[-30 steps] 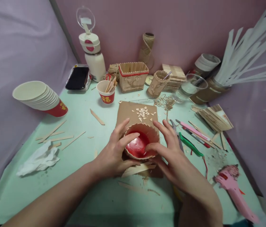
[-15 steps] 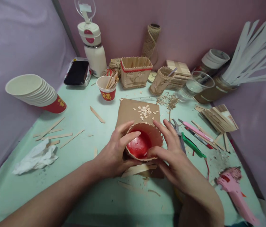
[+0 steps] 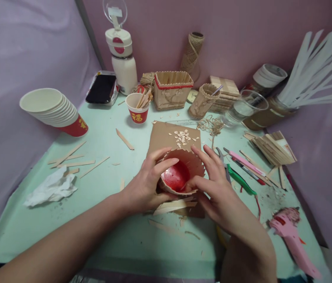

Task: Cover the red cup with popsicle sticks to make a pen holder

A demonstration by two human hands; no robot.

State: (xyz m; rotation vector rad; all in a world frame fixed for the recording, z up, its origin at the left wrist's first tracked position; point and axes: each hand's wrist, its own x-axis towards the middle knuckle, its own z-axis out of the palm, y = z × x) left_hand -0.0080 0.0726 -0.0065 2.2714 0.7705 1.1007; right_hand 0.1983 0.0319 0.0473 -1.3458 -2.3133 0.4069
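A round cup (image 3: pixel 194 162) with a jagged rim of wooden slats and a shiny red bottom inside is between my hands, its mouth tilted toward me. My left hand (image 3: pixel 149 181) grips its left side, thumb over the rim. My right hand (image 3: pixel 217 184) clasps the right side, its thumb reaching inside and its other fingers outside. Beneath the cup lies a brown cardboard sheet (image 3: pixel 161 135) bearing a small pile of pale wood chips (image 3: pixel 182 136). Several flat wooden strips (image 3: pixel 174 206) rest just in front of the cup.
Wire cutters (image 3: pixel 241 180) and a pink glue gun (image 3: pixel 294 239) lie to the right. Stacked paper cups (image 3: pixel 74 125), crumpled tissue (image 3: pixel 52 188) and loose sticks are at left. A slatted box (image 3: pixel 171 98), a white bottle (image 3: pixel 124 74) and a clear cup (image 3: pixel 242 110) stand at the back.
The view has shifted slightly, so most things appear a little further right. Both hands keep their hold on the cup, which looks tilted marginally more.
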